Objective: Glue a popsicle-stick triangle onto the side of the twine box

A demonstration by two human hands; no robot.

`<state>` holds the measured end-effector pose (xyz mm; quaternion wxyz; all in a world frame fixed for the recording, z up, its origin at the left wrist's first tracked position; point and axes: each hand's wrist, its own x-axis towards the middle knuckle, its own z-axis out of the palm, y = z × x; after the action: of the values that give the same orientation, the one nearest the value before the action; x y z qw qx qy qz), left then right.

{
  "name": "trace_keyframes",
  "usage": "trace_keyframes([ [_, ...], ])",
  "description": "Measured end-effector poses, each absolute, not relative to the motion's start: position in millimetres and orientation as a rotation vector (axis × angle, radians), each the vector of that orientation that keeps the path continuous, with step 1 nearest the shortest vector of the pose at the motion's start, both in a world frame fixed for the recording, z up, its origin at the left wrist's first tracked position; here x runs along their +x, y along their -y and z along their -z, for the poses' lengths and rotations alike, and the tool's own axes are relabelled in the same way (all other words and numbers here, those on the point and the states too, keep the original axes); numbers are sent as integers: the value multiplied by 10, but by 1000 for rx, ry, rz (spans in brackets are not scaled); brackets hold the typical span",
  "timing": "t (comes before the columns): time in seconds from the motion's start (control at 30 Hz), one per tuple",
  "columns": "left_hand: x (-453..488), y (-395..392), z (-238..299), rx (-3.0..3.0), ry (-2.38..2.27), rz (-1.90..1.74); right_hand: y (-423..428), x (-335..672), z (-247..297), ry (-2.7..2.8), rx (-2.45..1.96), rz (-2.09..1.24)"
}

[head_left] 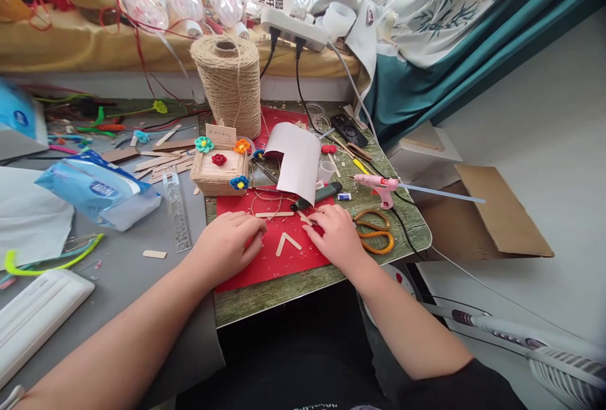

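Observation:
My left hand rests at the left side of a red sheet, its fingers loosely curled with nothing showing in them. At the sheet's right, my right hand has its thumb and fingertips closed at a short wooden craft stick. Between the hands, two cut stick pieces meet in an upside-down V. Above them another craft stick lies flat. A dark green cutter lies just beyond my right fingers, beside a curved white paper piece.
A stick box with felt flowers stands before a twine spool. On the right are a pink glue gun and orange-handled scissors. A clear ruler, tissue pack and loose sticks lie left. A power strip sits behind.

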<state>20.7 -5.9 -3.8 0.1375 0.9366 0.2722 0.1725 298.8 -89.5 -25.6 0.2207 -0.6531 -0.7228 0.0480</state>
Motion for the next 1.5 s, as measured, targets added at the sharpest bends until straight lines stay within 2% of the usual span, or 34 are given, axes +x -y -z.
trace_keyframes([
  [0.27, 213, 64, 32, 2703, -760, -524, 861, 2991, 275, 1878, -1717, -184],
  [0.6, 245, 70, 106, 2649, -711, -448, 1126, 2829, 236, 2130, -1427, -392],
  [0.8, 271, 95, 119, 2667, -668, -412, 1154, 2809, 252, 2059, -1525, -286],
  [1.17, 473, 139, 215, 2658, -729, -409, 1208, 2826, 223, 2067, -1599, -376],
  [1.5, 351, 118, 44, 2619, -569, -350, 1251, 2850, 305, 1966, -1559, -460],
])
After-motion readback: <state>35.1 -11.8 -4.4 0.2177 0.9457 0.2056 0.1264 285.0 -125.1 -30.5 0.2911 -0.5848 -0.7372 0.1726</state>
